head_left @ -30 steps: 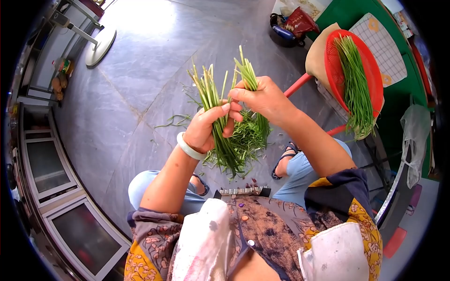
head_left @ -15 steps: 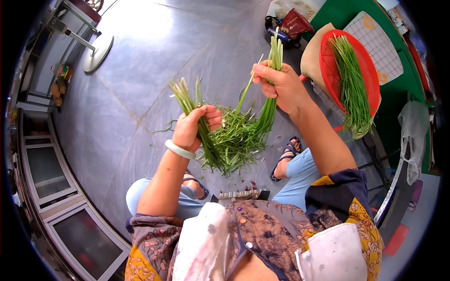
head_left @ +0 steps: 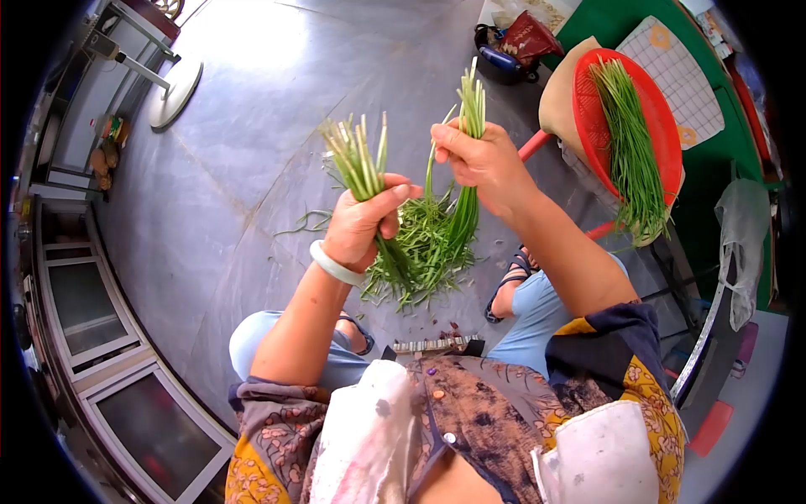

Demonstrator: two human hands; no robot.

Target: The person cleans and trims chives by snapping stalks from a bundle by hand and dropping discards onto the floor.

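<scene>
My left hand [head_left: 367,220], with a pale bangle at the wrist, is closed around a bunch of green chives [head_left: 356,160], its whitish stem ends pointing up and its leaves hanging below. To its right, my right hand [head_left: 485,161] grips another chive bunch [head_left: 472,102] upright, pale ends on top. A single stalk [head_left: 430,172] hangs by that hand's thumb and fingertips. Under both hands, a loose heap of chive trimmings [head_left: 424,265] lies on the grey floor. The hands are close but apart.
At the right, a red plastic basket [head_left: 588,118] holds long chives [head_left: 625,139] on a stool. Beside it is a green surface [head_left: 579,29] with a checked mat [head_left: 672,76]. A round metal base [head_left: 178,94] stands far left; glass-fronted cabinets [head_left: 84,311] line the left side.
My left hand has risen and moved right with its bunch, which now stands more upright. My right hand has shifted left and slightly down, bringing the two bunches closer.
</scene>
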